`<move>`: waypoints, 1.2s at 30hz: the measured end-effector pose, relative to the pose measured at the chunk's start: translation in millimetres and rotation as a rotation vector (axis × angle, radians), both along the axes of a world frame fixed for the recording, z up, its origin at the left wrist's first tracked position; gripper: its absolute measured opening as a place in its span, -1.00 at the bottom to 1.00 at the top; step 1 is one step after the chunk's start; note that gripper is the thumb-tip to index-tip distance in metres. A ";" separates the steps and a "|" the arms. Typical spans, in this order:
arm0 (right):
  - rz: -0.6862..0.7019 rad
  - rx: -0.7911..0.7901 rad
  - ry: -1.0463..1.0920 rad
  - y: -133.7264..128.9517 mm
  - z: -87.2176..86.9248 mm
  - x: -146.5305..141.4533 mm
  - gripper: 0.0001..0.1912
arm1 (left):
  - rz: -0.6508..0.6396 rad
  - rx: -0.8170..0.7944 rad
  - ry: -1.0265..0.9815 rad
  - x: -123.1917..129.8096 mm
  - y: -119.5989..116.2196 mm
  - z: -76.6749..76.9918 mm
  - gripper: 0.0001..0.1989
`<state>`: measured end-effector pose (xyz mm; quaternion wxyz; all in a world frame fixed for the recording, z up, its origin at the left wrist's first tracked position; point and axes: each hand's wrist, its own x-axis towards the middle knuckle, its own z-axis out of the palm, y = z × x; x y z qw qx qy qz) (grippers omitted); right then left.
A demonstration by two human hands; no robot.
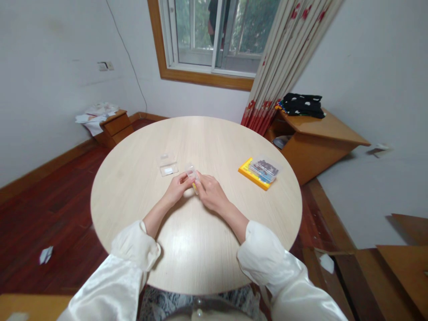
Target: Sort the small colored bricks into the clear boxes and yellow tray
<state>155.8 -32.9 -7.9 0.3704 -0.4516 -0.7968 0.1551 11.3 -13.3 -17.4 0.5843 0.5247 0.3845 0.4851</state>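
Over the middle of the round table [187,249], my left hand [179,187] and my right hand [210,191] are both closed on a small clear plastic case [191,171]. Something yellow shows at its lower end, between the fingers. The fingers partly cover the case, so its contents cannot be made out. Just left of my left hand lies an opened clear plastic case [167,166] with a small white piece in it. To the right of my right hand, a flat yellow box [254,178] carries a clear plastic box [264,169] holding dark and blue pieces.
Behind the table on the right stands a wooden cabinet [321,138] with folded dark cloth [302,105] on top. A small wooden stand [117,127] with papers is at the left. A long curtain [277,58] hangs beside the window.
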 end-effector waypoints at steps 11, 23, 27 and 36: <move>-0.090 -0.079 0.094 4.8 0.3 10.7 -0.57 | 0.001 0.023 0.004 -3.6 2.0 -2.0 -0.49; -0.185 -0.039 0.335 25.8 -12.8 16.1 -0.75 | 0.044 0.194 0.133 -9.4 5.1 2.3 -0.29; -0.303 -0.035 0.311 35.7 -19.4 24.0 -0.79 | -0.006 0.295 0.175 -12.1 11.5 -7.4 -0.15; -0.276 -0.267 0.601 51.0 -36.2 23.4 -0.81 | -0.049 0.454 0.427 -17.8 12.4 -5.3 -0.26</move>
